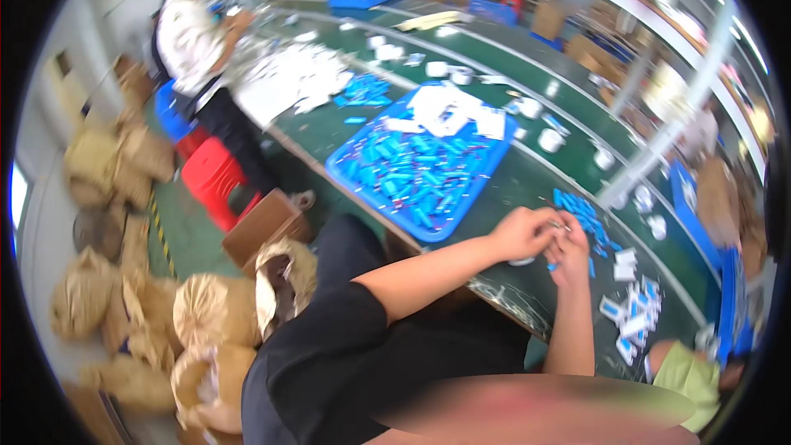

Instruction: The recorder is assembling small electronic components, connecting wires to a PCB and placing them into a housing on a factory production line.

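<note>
My left hand [525, 233] and my right hand [569, 254] meet above the near edge of the green work table. Their fingertips pinch together around a small part, too blurred to name. A bit of blue shows just below my right hand's fingers. To the left of my hands lies a blue tray [340, 166] full of small blue wrapped pieces [404, 169] with thin wires, and white parts [449, 111] are heaped at its far end. Behind my right hand, more blue pieces [581, 213] lie in a loose row on the table.
White-and-blue parts [634, 317] are piled right of my hands. A green conveyor [486, 53] carrying white parts runs behind the tray. Far left, a person [194, 41] stands beside a white heap [292, 74]. Red stools [216, 181], a carton [264, 231] and brown sacks [214, 309] occupy the left floor.
</note>
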A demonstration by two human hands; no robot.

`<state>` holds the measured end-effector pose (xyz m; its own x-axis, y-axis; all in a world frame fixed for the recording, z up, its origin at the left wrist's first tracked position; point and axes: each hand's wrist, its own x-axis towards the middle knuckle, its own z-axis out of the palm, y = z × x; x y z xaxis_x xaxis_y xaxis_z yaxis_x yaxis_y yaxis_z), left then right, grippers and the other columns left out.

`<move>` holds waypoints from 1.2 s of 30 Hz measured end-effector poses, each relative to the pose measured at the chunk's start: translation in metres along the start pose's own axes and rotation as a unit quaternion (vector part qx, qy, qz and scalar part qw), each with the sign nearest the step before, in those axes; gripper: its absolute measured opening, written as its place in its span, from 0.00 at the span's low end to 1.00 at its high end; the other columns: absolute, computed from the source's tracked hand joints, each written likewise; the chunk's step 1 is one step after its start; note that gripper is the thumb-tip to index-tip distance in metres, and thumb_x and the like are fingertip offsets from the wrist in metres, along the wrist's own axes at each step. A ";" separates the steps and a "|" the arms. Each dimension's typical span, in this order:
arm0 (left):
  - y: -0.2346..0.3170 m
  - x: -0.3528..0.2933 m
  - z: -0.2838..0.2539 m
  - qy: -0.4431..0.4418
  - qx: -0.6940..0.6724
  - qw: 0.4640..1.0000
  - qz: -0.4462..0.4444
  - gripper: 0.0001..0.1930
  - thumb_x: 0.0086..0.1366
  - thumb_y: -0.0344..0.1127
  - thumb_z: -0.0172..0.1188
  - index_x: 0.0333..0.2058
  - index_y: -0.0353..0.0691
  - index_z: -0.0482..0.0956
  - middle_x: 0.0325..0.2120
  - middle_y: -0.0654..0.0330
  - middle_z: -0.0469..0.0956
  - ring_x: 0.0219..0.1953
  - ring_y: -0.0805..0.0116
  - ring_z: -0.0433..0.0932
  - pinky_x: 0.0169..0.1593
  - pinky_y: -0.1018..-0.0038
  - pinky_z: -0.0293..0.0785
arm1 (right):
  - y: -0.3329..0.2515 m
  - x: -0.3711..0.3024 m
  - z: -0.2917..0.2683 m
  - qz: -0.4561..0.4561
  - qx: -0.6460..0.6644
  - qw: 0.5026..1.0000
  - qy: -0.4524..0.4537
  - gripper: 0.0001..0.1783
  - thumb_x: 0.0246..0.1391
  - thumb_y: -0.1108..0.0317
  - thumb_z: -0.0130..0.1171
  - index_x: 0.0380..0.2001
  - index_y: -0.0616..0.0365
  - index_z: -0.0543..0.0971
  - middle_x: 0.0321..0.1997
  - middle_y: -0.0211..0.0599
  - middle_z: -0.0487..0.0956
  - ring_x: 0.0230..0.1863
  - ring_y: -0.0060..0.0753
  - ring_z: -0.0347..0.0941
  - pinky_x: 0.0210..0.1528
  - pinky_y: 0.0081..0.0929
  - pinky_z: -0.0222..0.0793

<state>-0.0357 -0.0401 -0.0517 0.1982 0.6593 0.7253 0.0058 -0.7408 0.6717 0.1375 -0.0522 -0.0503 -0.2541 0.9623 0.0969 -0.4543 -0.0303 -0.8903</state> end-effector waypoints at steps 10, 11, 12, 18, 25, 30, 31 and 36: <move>0.003 0.005 -0.011 0.006 0.027 1.000 -0.010 0.06 0.67 0.33 0.60 0.41 0.41 0.78 0.21 0.54 0.82 0.24 0.53 0.84 0.28 0.62 0.76 | -0.006 0.002 0.005 -0.010 0.005 0.999 -0.043 0.21 0.69 0.71 0.55 0.61 0.63 0.66 0.37 0.31 0.76 0.18 0.11 0.61 0.18 0.13 0.56; 0.001 0.006 -0.013 -0.013 0.029 0.999 -0.011 0.06 0.67 0.33 0.60 0.42 0.41 0.78 0.21 0.55 0.82 0.23 0.53 0.83 0.27 0.63 0.75 | -0.006 0.002 0.003 -0.027 -0.050 0.998 -0.017 0.20 0.69 0.72 0.54 0.61 0.63 0.66 0.37 0.30 0.76 0.18 0.11 0.61 0.18 0.13 0.55; 0.001 0.007 -0.013 -0.031 0.032 0.999 -0.012 0.07 0.67 0.33 0.60 0.42 0.41 0.78 0.20 0.55 0.81 0.21 0.54 0.82 0.26 0.63 0.74 | -0.005 0.002 0.001 -0.044 -0.105 0.993 0.009 0.19 0.70 0.72 0.54 0.61 0.62 0.67 0.36 0.29 0.75 0.18 0.10 0.60 0.18 0.14 0.54; -0.001 0.009 -0.009 0.032 -0.019 0.999 -0.020 0.09 0.68 0.33 0.61 0.45 0.39 0.77 0.18 0.56 0.79 0.18 0.59 0.78 0.25 0.66 0.70 | -0.016 0.000 -0.017 -0.053 -0.197 0.978 0.044 0.10 0.68 0.71 0.58 0.49 0.62 0.76 0.37 0.28 0.77 0.21 0.09 0.63 0.20 0.13 0.55; -0.005 0.004 -0.006 0.023 -0.054 0.997 -0.048 0.06 0.67 0.31 0.61 0.41 0.37 0.78 0.17 0.57 0.79 0.18 0.66 0.79 0.24 0.70 0.69 | 0.003 0.005 -0.006 -0.226 -0.407 0.883 0.052 0.06 0.61 0.80 0.62 0.41 0.63 0.82 0.38 0.28 0.80 0.33 0.12 0.73 0.28 0.12 0.62; -0.002 0.006 -0.007 0.008 -0.037 0.998 -0.047 0.06 0.67 0.31 0.61 0.40 0.37 0.77 0.17 0.57 0.79 0.18 0.67 0.78 0.23 0.71 0.68 | -0.005 0.002 0.003 -0.248 -0.430 0.866 0.061 0.04 0.60 0.79 0.62 0.38 0.64 0.83 0.37 0.30 0.81 0.31 0.15 0.73 0.27 0.14 0.62; -0.003 0.006 -0.008 0.008 -0.036 0.998 -0.053 0.06 0.66 0.30 0.61 0.40 0.37 0.77 0.17 0.57 0.79 0.18 0.67 0.79 0.23 0.71 0.68 | -0.008 0.001 0.008 -0.272 -0.490 0.826 0.064 0.04 0.59 0.79 0.63 0.38 0.65 0.83 0.36 0.32 0.81 0.30 0.17 0.73 0.27 0.16 0.63; -0.004 0.007 -0.005 -0.010 -0.042 0.996 -0.076 0.06 0.67 0.30 0.61 0.39 0.35 0.77 0.18 0.55 0.81 0.18 0.68 0.79 0.23 0.71 0.68 | -0.014 -0.004 0.020 -0.304 -0.563 0.764 0.080 0.05 0.57 0.77 0.64 0.37 0.66 0.83 0.34 0.38 0.82 0.30 0.28 0.76 0.28 0.23 0.67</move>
<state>-0.0389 -0.0319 -0.0487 0.2199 0.7598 0.6119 -0.0441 -0.6189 0.7843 0.1281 -0.0606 -0.0292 -0.1397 0.7291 0.6700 0.5989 0.6011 -0.5292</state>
